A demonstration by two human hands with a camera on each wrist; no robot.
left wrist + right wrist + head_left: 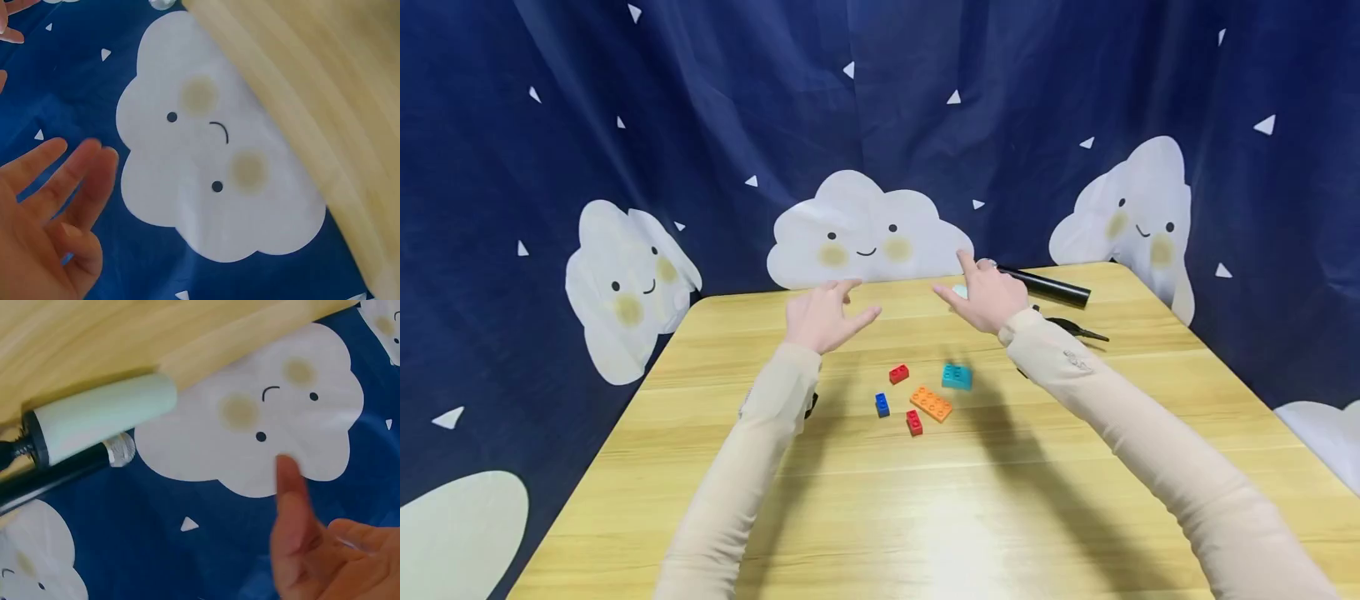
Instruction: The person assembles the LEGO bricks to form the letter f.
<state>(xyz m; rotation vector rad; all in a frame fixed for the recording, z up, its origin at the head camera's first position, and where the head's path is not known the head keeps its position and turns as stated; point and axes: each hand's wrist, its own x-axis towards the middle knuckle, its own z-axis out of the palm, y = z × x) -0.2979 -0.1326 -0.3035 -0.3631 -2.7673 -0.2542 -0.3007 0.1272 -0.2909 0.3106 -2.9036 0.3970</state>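
Observation:
My left hand (822, 318) is raised above the far part of the table, fingers and thumb spread, holding nothing. To its right, my right hand (996, 298) also hovers with the index finger stretched out and nothing gripped. Both wrist views show the left hand (53, 212) and right hand (325, 550) bare. On the table nearer the body lie toy building bricks: a small red brick (898, 374), a teal brick (957, 377), a longer orange brick (932, 403), a blue brick (882, 405) and a second red brick (914, 422). None is touched.
Behind the right hand lie a black tube (1052, 288) and a pale green cylinder (109, 412) with a black end. A thin black object (1078, 329) sits beside the right forearm. A dark blue curtain (910, 142) with clouds hangs behind the wooden table (850, 517).

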